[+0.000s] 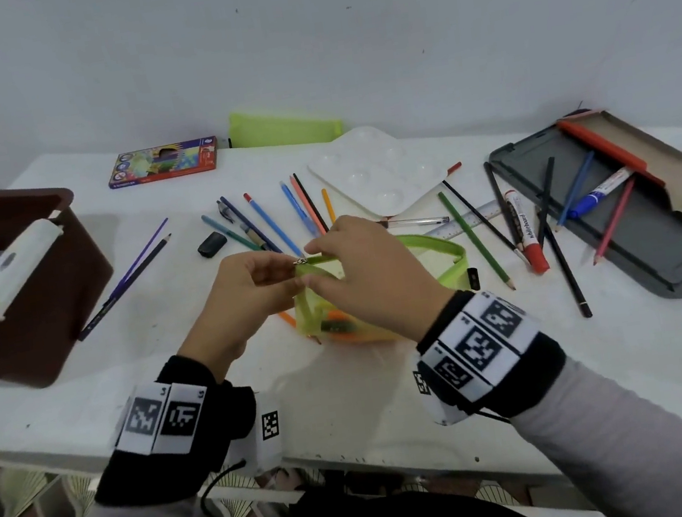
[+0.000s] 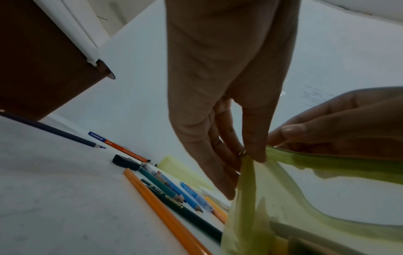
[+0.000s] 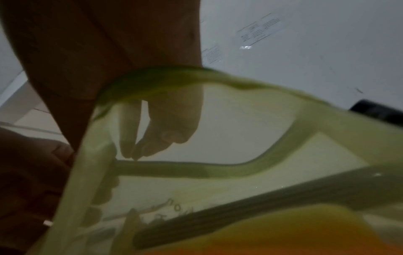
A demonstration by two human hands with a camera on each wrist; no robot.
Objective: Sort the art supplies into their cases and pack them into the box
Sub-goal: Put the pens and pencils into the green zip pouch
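We had the green pouch [image 1: 430, 254] up off the tabletop near its front edge, about midway along, with a few pencils already inside: orange and dark green showed through the mesh. Our left hand [image 1: 247, 293] pinched the zip pull [image 1: 299, 261] at the pouch's left end, and our right hand [image 1: 359, 273] pinched the fabric and zip tape just beside it. The mouth gaped along its length, so we judged the step in hand to be working the zip, most likely starting to close it, though opening it wider could not be ruled out

The next move, as we judged it, called for the right hand to keep the tape taut while the left drew the pull along the curved track without snagging mesh or a pencil tip. Much was left to sort: loose pencils and pens [image 1: 269, 224] lay toward the back of the tabletop, more lay by the grey lid [image 1: 654, 253] at the right edge, and the brown box [image 1: 31, 310] stood at the left edge

Of writing, we read "STAEDTLER" on the pencil carton [image 1: 163, 162] near the back edge and on a green pencil [image 2: 174, 201] in the left wrist view, and "whiteboard" on the red marker [image 1: 525, 232]. The print on the blue marker [image 1: 599, 192] was too small to read
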